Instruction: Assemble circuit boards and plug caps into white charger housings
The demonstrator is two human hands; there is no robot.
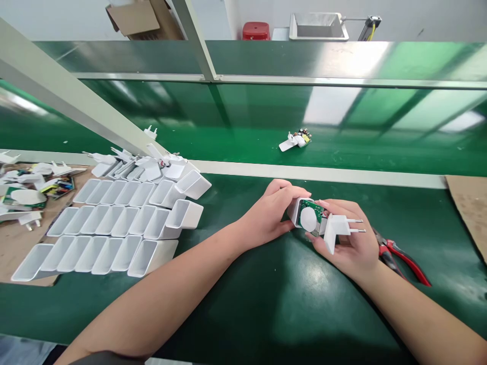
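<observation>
My left hand is closed around a white plastic adapter housing, its open end turned to the right. A green circuit board with a round white pad sits at that opening, seemingly partly inside it. My right hand grips the board's other end, where a white two-pin plug cover is joined, its metal pins pointing right. Just behind my right wrist lie red-handled pliers. Several rows of white open housings stand on the left of the green table.
Plug covers with boards lie heaped behind the housings, and more boards rest on cardboard at far left. One board with cover lies beyond the white rail. A slanted white post crosses the upper left.
</observation>
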